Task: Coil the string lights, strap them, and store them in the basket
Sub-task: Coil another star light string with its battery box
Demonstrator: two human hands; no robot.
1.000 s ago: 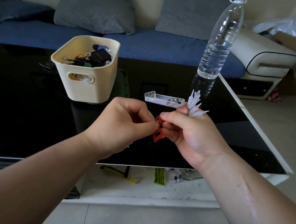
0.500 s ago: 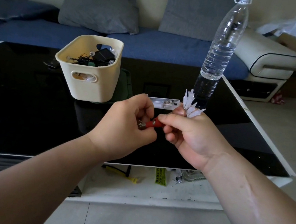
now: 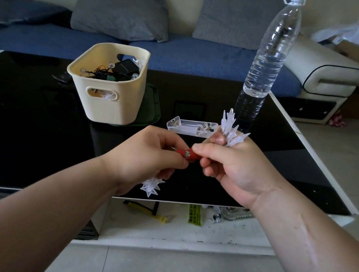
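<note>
Head: left hand [image 3: 149, 155], right hand [image 3: 233, 168] on strap [image 3: 186, 154]

Your strap [image 3: 192, 154] is red, with a silver metal bit. The star lights [image 3: 229, 126] are frosted white, their case [image 3: 189, 127] clear. Before you the basket [image 3: 107, 110] is cream, on a dark green tray [image 3: 153, 110]. The desk [image 3: 22, 129] is glossy black, edged white. The bottle [image 3: 264, 71] is clear and ribbed, the sofa [image 3: 209, 60] blue, the cushions [image 3: 120, 11] grey.
</note>
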